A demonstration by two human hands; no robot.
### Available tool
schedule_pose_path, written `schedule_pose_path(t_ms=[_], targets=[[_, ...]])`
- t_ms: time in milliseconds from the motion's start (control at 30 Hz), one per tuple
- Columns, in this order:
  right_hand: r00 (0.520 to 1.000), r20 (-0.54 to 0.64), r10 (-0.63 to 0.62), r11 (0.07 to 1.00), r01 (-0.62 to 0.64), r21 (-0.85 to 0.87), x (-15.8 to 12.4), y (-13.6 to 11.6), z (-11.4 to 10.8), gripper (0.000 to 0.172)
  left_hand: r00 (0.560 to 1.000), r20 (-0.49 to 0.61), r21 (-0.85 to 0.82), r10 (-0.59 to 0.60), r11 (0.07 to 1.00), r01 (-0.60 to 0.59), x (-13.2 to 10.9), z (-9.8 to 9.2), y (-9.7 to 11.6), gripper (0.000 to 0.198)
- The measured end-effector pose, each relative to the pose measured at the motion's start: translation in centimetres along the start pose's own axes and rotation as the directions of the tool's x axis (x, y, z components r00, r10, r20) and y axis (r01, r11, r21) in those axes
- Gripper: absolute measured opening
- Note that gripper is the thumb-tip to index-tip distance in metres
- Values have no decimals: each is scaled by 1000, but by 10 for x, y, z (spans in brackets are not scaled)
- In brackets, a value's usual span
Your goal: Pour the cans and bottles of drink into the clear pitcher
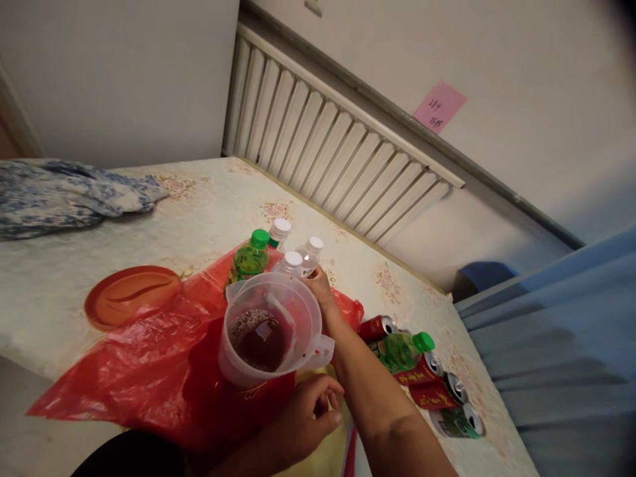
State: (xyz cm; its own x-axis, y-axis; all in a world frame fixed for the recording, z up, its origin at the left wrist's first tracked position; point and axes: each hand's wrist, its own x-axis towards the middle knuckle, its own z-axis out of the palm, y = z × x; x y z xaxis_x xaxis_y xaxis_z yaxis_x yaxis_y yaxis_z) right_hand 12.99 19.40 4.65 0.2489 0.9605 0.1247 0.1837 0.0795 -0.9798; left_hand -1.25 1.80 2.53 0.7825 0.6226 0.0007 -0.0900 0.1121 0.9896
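My right hand (320, 288) reaches past the jug, its fingers closed on a clear plastic bottle with a white cap (313, 246); part of that grip is hidden. A second clear white-capped bottle (292, 262) stands just in front of it. Below the jug's handle, my left hand (308, 411) has loosely curled fingers, with nothing visible in them. Between the hands and the bottles is a translucent plastic jug (318, 311) holding dark, frothy liquid. A red plastic bag (163, 358) spreads under and beside the jug. Behind it are a green-capped bottle (251, 258) and another white-capped bottle (280, 229).
An orange-red lid (132, 295) lies left on the flowered tablecloth (213, 192). At the right are several drink cans (437, 392) and a green bottle (400, 351) on its side. Blue-patterned cloth (74, 199) lies far left. A radiator (318, 126) lines the wall beside a blue curtain (561, 344).
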Motion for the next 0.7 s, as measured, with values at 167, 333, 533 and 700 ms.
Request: schedule_pose_path(t_ms=[167, 333, 533, 700], targets=[[1000, 25, -12, 1000, 12, 20, 7, 12, 5, 51, 1000, 9, 38, 0, 999, 0, 0, -1, 4, 29], [997, 63, -40, 998, 37, 44, 3, 12, 0, 53, 1000, 8, 37, -1, 999, 1, 1, 1, 3, 30], [995, -95, 7, 1000, -7, 1, -33, 8, -23, 68, 1000, 11, 46, -2, 999, 1, 6, 3, -2, 30], [972, -230, 43, 998, -52, -32, -119, 10, -50, 57, 998, 51, 41, 34, 998, -37, 9, 3, -8, 28]])
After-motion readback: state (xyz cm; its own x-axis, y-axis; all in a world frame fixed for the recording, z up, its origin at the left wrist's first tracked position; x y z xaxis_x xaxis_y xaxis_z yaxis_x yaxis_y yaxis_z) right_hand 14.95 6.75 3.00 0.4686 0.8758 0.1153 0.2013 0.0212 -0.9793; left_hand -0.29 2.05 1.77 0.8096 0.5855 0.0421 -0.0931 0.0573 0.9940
